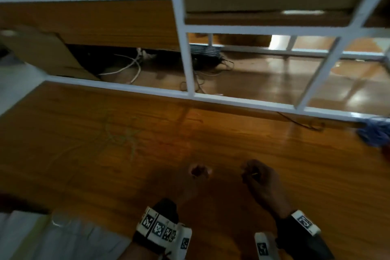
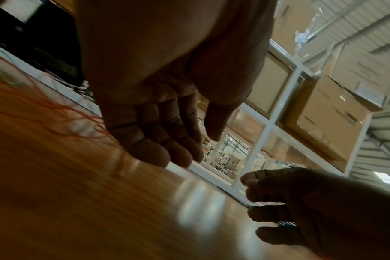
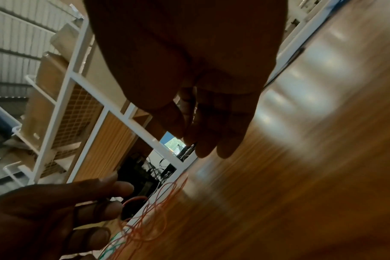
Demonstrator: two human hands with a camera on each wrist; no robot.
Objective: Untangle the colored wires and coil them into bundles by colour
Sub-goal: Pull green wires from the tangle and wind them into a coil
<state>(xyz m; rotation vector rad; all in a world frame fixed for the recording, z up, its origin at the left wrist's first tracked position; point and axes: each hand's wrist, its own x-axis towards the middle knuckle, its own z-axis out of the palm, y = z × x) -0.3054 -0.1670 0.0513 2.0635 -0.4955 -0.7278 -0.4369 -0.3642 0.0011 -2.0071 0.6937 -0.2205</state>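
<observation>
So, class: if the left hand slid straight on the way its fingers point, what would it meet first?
Probably bare table, then the white frame rail at its far edge; the wire tangle lies off to the left. Depth is unclear.

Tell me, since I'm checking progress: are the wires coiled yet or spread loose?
Spread loose: the orange wires lie in tangled loops on the table, with green strands mixed in; no bundle shows.
</observation>
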